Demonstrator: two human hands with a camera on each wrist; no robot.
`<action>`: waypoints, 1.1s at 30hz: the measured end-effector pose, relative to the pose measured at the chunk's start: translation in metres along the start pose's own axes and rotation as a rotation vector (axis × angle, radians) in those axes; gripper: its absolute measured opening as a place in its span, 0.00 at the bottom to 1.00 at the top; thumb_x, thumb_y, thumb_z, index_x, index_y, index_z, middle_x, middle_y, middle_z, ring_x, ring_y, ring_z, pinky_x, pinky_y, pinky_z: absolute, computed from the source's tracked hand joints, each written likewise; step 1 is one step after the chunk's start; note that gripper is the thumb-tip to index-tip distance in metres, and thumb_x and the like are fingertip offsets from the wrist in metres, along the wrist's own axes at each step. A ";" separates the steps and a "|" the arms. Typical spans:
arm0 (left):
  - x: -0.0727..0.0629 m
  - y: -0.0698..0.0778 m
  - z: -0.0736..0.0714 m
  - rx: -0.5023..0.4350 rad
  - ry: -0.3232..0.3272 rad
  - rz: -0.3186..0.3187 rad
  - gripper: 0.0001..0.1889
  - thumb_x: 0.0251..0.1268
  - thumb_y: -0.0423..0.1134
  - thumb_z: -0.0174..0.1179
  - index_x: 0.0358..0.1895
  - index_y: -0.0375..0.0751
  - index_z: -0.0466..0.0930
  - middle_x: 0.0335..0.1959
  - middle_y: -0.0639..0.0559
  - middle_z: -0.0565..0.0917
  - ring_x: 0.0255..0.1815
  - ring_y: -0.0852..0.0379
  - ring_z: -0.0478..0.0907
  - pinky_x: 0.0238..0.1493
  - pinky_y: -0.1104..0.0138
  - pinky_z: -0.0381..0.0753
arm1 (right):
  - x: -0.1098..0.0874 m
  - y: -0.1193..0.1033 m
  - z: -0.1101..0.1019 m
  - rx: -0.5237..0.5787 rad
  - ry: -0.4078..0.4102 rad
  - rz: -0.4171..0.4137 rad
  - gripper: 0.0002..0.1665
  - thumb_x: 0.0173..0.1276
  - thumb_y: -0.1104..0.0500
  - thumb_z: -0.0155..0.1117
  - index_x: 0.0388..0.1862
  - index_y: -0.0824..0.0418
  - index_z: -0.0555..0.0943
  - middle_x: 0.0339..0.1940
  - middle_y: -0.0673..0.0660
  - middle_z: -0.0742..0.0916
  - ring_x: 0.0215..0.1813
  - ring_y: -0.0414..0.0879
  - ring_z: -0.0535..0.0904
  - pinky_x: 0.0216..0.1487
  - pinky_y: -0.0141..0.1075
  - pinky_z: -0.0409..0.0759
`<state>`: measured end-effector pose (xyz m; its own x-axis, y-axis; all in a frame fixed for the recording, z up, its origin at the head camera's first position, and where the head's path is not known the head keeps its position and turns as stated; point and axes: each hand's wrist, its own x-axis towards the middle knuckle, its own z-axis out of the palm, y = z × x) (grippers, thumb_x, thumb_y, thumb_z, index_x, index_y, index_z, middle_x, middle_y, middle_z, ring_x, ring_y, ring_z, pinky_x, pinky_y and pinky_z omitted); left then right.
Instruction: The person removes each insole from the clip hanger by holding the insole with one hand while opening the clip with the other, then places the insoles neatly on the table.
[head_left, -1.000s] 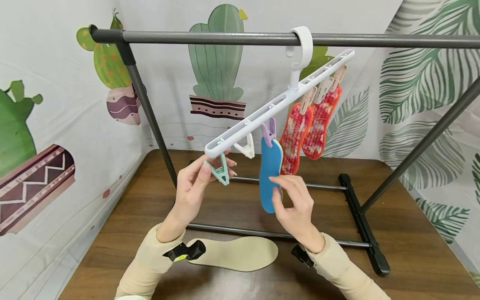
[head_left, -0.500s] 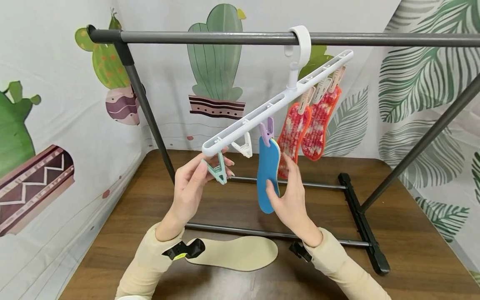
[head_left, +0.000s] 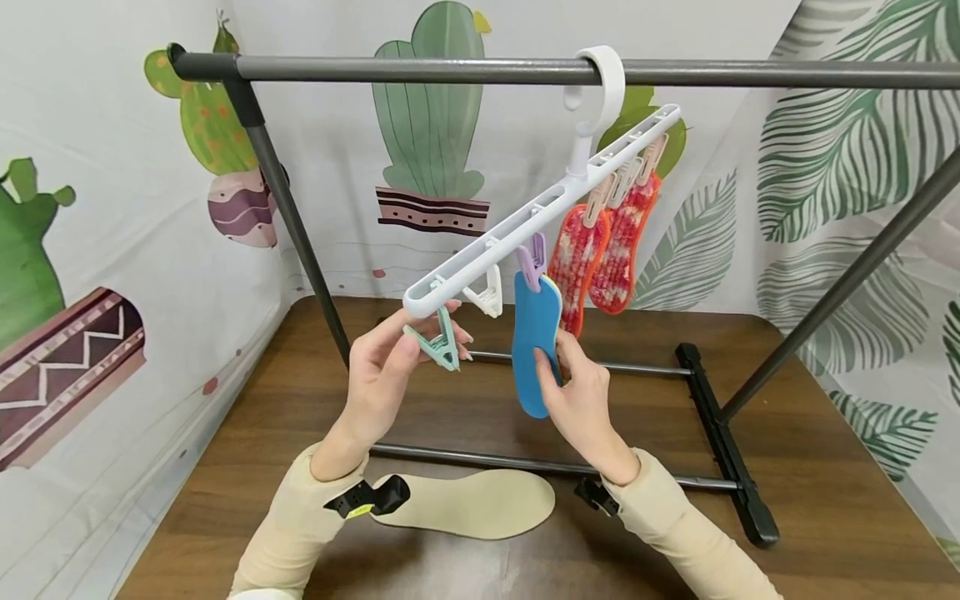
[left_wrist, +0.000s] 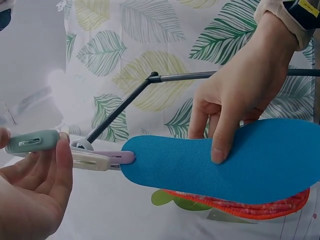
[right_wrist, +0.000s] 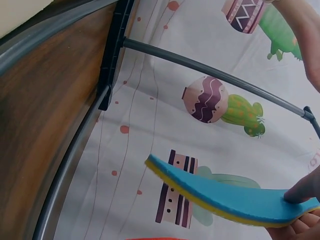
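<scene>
A blue insole (head_left: 534, 350) with a yellow underside hangs from a lilac clip (head_left: 532, 260) on the white hanger (head_left: 495, 250). My right hand (head_left: 588, 396) pinches the insole's right edge below its middle, thumb (left_wrist: 226, 135) on the blue face and fingers behind. At the hanger's near end, my left hand (head_left: 378, 371) pinches a mint green clip (head_left: 438, 340) between thumb and fingers. Between the two clips hangs a white clip (head_left: 487, 293) with nothing in it. Two red-and-white insoles (head_left: 579, 262) with orange edges hang farther back from beige clips (head_left: 598, 200).
The hanger hooks over the dark top bar (head_left: 412, 70) of a metal rack, whose foot (head_left: 723, 450) stands on the wooden table (head_left: 832, 467). A beige insole (head_left: 480, 504) lies flat in front of the rack's lower bar (head_left: 487, 461). Patterned cloth (head_left: 322, 200) hangs behind.
My right hand spread its fingers, then took hold of the blue insole's edge. The hanger's far end and the red insoles have swung slightly left. My left hand stays at the mint green clip.
</scene>
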<state>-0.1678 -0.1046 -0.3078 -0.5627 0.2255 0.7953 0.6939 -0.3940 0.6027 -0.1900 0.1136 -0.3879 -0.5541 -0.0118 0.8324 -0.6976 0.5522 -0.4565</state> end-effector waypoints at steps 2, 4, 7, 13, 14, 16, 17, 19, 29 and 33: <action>0.000 0.002 0.001 0.015 -0.001 0.009 0.19 0.76 0.48 0.49 0.60 0.43 0.76 0.42 0.54 0.85 0.37 0.57 0.83 0.37 0.67 0.85 | 0.000 -0.001 0.000 -0.010 0.001 -0.001 0.16 0.60 0.73 0.65 0.48 0.67 0.79 0.25 0.58 0.87 0.20 0.42 0.81 0.23 0.32 0.79; 0.001 0.002 0.001 0.011 -0.009 0.014 0.19 0.75 0.48 0.50 0.61 0.43 0.76 0.42 0.54 0.85 0.36 0.56 0.83 0.37 0.66 0.85 | 0.001 -0.001 0.000 -0.020 0.004 -0.004 0.16 0.60 0.73 0.65 0.48 0.67 0.79 0.24 0.58 0.86 0.18 0.41 0.77 0.21 0.29 0.75; 0.002 0.002 0.001 0.011 -0.027 0.020 0.19 0.75 0.48 0.50 0.61 0.43 0.76 0.42 0.54 0.85 0.36 0.56 0.83 0.37 0.66 0.85 | 0.001 0.000 0.001 -0.026 0.005 -0.005 0.16 0.60 0.73 0.65 0.48 0.67 0.79 0.23 0.58 0.86 0.17 0.40 0.76 0.20 0.29 0.73; 0.002 0.001 0.000 0.037 -0.047 0.006 0.19 0.74 0.51 0.51 0.59 0.47 0.77 0.41 0.57 0.85 0.37 0.57 0.83 0.36 0.66 0.85 | -0.001 0.001 0.002 -0.024 0.004 -0.003 0.16 0.60 0.73 0.65 0.48 0.68 0.78 0.24 0.58 0.85 0.20 0.42 0.81 0.21 0.30 0.76; 0.002 0.002 0.000 0.037 -0.049 -0.001 0.19 0.73 0.52 0.52 0.59 0.48 0.77 0.41 0.57 0.85 0.37 0.57 0.84 0.36 0.67 0.85 | -0.001 0.001 0.002 -0.023 0.004 -0.004 0.16 0.60 0.73 0.65 0.48 0.68 0.78 0.24 0.58 0.86 0.20 0.43 0.82 0.21 0.30 0.76; 0.001 0.001 0.000 0.031 -0.059 -0.016 0.19 0.73 0.52 0.52 0.59 0.49 0.77 0.42 0.57 0.85 0.38 0.58 0.83 0.35 0.67 0.84 | -0.001 0.002 0.002 -0.019 0.003 -0.008 0.16 0.60 0.73 0.65 0.48 0.68 0.78 0.26 0.59 0.86 0.21 0.43 0.82 0.22 0.31 0.77; 0.001 0.000 -0.001 0.023 -0.068 -0.017 0.19 0.73 0.51 0.53 0.59 0.49 0.77 0.44 0.57 0.85 0.39 0.58 0.83 0.34 0.67 0.84 | -0.001 0.002 0.003 -0.016 0.003 -0.010 0.16 0.61 0.73 0.65 0.48 0.68 0.78 0.26 0.59 0.87 0.21 0.43 0.82 0.22 0.31 0.77; 0.001 -0.001 -0.002 0.004 -0.086 -0.027 0.17 0.72 0.50 0.54 0.59 0.51 0.77 0.46 0.57 0.84 0.40 0.58 0.83 0.33 0.68 0.83 | 0.000 0.002 0.002 -0.010 0.001 -0.013 0.16 0.61 0.73 0.65 0.48 0.68 0.78 0.28 0.60 0.88 0.22 0.44 0.83 0.22 0.31 0.78; 0.002 -0.008 -0.008 0.179 -0.256 -0.093 0.19 0.53 0.27 0.70 0.50 0.31 0.80 0.35 0.43 0.84 0.36 0.56 0.82 0.36 0.64 0.85 | 0.000 0.001 0.002 -0.007 -0.007 -0.013 0.17 0.61 0.74 0.65 0.49 0.68 0.78 0.30 0.61 0.88 0.26 0.47 0.86 0.25 0.38 0.83; 0.003 -0.013 -0.011 0.282 -0.275 -0.171 0.12 0.53 0.23 0.68 0.41 0.33 0.82 0.38 0.40 0.86 0.39 0.55 0.83 0.42 0.64 0.85 | -0.001 0.001 0.003 -0.019 -0.006 -0.018 0.17 0.60 0.73 0.66 0.49 0.68 0.77 0.27 0.60 0.86 0.21 0.44 0.82 0.21 0.33 0.78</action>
<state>-0.1836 -0.1089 -0.3142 -0.5664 0.5105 0.6471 0.7178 -0.0802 0.6916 -0.1916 0.1116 -0.3907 -0.5443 -0.0272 0.8385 -0.6987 0.5679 -0.4351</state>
